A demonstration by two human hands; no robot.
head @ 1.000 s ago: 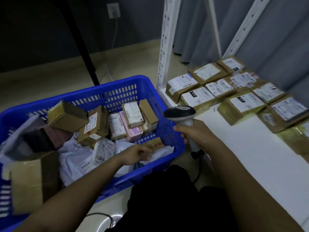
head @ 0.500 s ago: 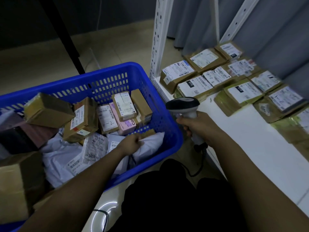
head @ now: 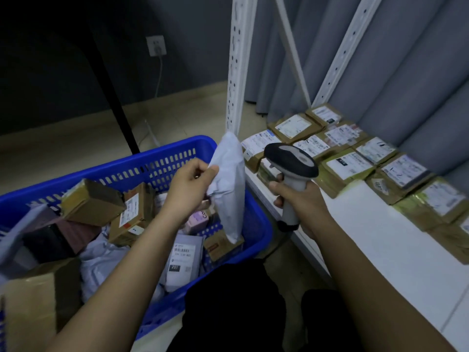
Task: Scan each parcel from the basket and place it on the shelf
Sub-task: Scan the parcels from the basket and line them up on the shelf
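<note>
My left hand (head: pixel 189 189) pinches a white plastic mailer parcel (head: pixel 229 189) by its edge and holds it upright over the right end of the blue basket (head: pixel 157 163). My right hand (head: pixel 302 199) grips the handle of a grey barcode scanner (head: pixel 291 161), just right of the mailer, above the shelf's front edge. The mailer's label side is not visible. Several brown boxes and grey bags fill the basket. The white shelf (head: pixel 380 240) on the right carries several labelled brown parcels (head: pixel 347 163) along its back.
A white perforated shelf post (head: pixel 237 64) rises right behind the held mailer. Grey curtains hang behind the shelf. A black pole (head: pixel 114 97) stands on the floor behind the basket. My dark-clothed knees (head: pixel 236 308) are below the basket's near rim.
My left hand has pulled the white mailer out of the basket and raised it upright. My right hand lifted the scanner slightly beside it.
</note>
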